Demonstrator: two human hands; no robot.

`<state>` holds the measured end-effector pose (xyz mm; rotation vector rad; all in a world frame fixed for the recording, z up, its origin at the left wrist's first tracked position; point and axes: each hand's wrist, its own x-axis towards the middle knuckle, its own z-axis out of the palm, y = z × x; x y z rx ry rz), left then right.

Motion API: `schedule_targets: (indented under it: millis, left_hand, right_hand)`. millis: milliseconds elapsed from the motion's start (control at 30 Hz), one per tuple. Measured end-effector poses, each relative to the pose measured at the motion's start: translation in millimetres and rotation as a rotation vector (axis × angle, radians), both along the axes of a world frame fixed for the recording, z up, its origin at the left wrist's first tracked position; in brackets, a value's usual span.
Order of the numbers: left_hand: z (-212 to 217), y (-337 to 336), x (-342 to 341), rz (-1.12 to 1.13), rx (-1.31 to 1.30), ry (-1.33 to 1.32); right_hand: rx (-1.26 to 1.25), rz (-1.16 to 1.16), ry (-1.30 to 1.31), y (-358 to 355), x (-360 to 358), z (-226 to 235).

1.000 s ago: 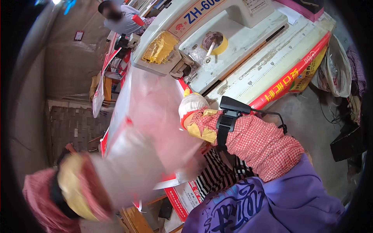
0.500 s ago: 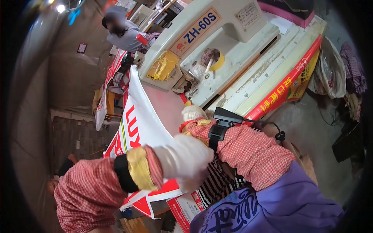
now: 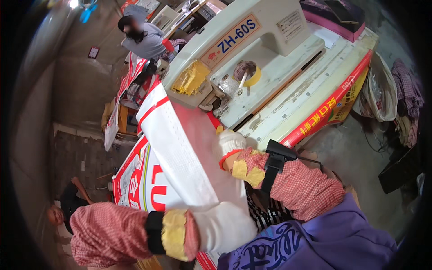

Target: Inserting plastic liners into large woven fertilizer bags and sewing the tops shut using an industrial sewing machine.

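A white woven sack with red print lies across my front. Its folded edge runs from beside the sewing machine's head down to my left hand. My left hand, in a white glove, rests at the sack's near end, close to my body; its fingers are hidden. Next to the machine bed, my right hand is gloved in white too and lies by the sack's right side. A small yellow tip shows at its front, but how the fingers are bent is hidden.
On the machine bed sits a roll of tape. A pink-and-black box stands at the far right of the table. A white bag hangs beyond the table's right edge. Other people are at the far left and lower left.
My left hand has moved down and slightly right, towards my body. The sack now lies more spread out, with its folded white edge turned up. My right hand has shifted slightly right and down.
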<state>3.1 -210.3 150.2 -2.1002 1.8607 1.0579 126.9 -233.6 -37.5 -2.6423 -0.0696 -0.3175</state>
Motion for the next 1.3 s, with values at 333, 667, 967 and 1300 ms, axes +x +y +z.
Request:
schedule_targets:
  millis: [333, 667, 967, 1300]
  left_hand:
    - [-22.3, -14.8, 49.9, 0.107, 0.054, -0.485]
    - [-100.3, 67.8, 210.9, 0.665, -0.079, -0.976]
    - [-13.4, 124.9, 128.5, 0.525, 0.117, -0.918]
    - [60.2, 258.2, -11.7, 0.739, -0.777, -1.647]
  right_hand:
    - [0.271, 0.141, 0.103, -19.6, 25.9, -4.0]
    - [1.566, 0.206, 0.697, -26.4, 6.9, 33.5]
    - [0.135, 0.392, -0.362, 15.8, 19.2, 41.7]
    - [0.280, 0.806, -0.024, 121.1, -27.3, 108.3]
